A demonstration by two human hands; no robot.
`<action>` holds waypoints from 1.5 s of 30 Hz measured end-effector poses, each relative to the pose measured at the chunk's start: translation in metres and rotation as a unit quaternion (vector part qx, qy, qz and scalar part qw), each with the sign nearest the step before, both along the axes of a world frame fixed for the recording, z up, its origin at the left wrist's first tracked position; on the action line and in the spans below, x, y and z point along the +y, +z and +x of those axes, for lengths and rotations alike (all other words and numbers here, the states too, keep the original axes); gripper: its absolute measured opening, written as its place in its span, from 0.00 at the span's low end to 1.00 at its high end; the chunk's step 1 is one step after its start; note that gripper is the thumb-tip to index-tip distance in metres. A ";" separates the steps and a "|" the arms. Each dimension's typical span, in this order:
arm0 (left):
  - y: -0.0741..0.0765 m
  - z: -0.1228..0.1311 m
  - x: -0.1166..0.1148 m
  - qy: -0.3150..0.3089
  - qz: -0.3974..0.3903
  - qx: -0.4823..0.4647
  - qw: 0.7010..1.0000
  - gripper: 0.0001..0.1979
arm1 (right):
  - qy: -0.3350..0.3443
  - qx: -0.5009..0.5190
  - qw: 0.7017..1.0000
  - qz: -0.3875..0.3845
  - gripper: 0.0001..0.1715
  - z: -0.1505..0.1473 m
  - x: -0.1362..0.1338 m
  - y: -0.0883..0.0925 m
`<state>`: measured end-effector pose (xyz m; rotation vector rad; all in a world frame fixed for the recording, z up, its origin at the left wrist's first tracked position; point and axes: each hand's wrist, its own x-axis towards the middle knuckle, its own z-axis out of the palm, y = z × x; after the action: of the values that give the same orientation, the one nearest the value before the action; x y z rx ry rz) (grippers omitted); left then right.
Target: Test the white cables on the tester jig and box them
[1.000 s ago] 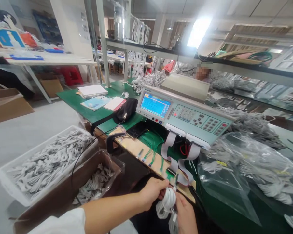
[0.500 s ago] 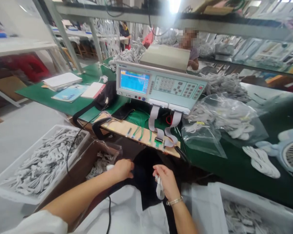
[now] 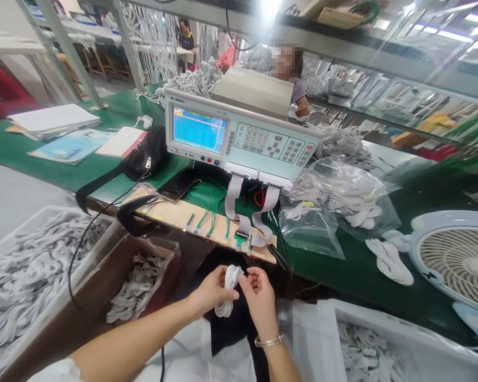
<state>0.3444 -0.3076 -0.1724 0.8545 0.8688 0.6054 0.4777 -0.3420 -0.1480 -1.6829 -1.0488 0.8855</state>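
Observation:
A coiled bundle of white cable [image 3: 223,309] is held upright over my lap. My left hand [image 3: 214,289] wraps round it from the left, thumb across the front. On the other side, my right hand [image 3: 258,291] has its fingers curled, with thumb and forefinger pinched at the upper right edge of the coil; the exact part they grip is hard to see. Just beyond both hands is a wooden board [image 3: 207,225] with small sockets, green wires and grey ribbon cables [image 3: 231,199]. Those ribbons run up to a tester [image 3: 239,138] with a lit blue screen.
To the left stand a white bin [image 3: 35,286] of coiled cables and a brown carton [image 3: 71,318] with more. Another white bin [image 3: 382,313] is at lower right. A fan [image 3: 454,260], a loose cable coil [image 3: 390,262] and plastic bags [image 3: 314,228] lie rightward. A person [image 3: 297,95] sits behind the tester.
The cable bundle was in my right hand, with my left hand apart from it. Now both hands have come together and my left hand holds it. The view has turned to the right.

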 end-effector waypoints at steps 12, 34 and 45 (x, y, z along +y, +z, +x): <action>0.021 0.010 -0.013 0.043 0.152 0.064 0.985 0.25 | -0.027 0.101 0.994 0.002 0.18 0.000 -0.005 0.003; 0.033 -0.003 0.032 0.038 0.044 0.020 0.998 0.16 | -0.024 0.244 0.970 0.004 0.15 -0.009 0.026 0.014; 0.041 0.018 0.025 0.156 -0.035 -0.050 0.986 0.15 | 0.012 0.146 0.989 -0.001 0.18 0.007 0.018 0.025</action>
<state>0.3624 -0.2829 -0.1318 0.6232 0.9348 0.8776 0.4852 -0.3244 -0.1227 -1.4896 -0.8690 1.1097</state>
